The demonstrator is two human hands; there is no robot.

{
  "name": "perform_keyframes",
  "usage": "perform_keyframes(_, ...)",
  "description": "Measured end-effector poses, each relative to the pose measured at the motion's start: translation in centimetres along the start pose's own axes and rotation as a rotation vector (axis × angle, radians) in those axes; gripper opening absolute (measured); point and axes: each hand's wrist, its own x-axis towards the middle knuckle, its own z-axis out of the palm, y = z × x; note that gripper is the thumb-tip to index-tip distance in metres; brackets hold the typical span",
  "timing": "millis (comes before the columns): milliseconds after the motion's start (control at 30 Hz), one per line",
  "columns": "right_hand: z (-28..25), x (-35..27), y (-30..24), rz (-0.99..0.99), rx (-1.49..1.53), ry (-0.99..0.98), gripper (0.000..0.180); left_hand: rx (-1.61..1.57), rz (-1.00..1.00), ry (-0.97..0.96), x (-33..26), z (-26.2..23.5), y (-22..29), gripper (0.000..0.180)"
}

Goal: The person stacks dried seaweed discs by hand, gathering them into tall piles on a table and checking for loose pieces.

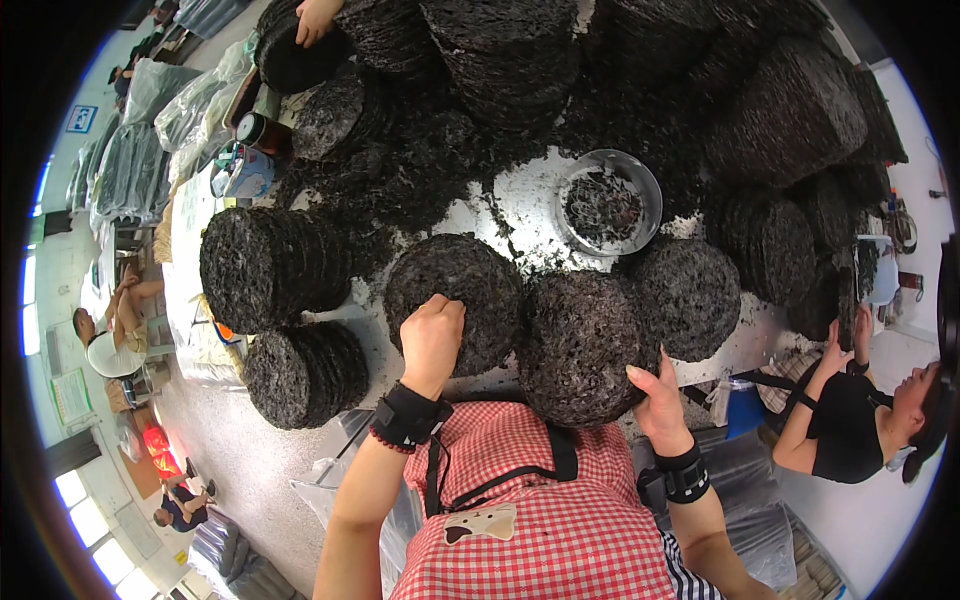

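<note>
My left hand [432, 338] is closed on the near edge of a round dark cake of dried seaweed [455, 300] lying on the metal table [520, 205]. Beside it, my right hand [658, 392] grips the right rim of a second round seaweed stack [578, 345], which is tilted toward me. A third round cake [690, 295] rests just right of that one. Both wrists wear black bands.
Tall stacks of seaweed discs [265, 268] crowd the table's left, back and right. A round metal bowl [608, 203] with dark scraps sits behind the cakes. Another person [850, 415] works at the right. A further person's hand [315, 18] touches a stack at the top left.
</note>
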Motion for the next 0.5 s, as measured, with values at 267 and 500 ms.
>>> perform_keyframes(267, -0.4, 0.2, 0.1, 0.003, 0.072, 0.011, 0.064, -0.386, -0.190, 0.066, 0.0, -0.4, -0.6, 0.006)
perform_keyframes(500, -0.6, 0.4, 0.3, 0.000, 0.107, 0.022, 0.061, -0.632, -0.340, 0.037, -0.8, -1.2, -2.0, 0.005)
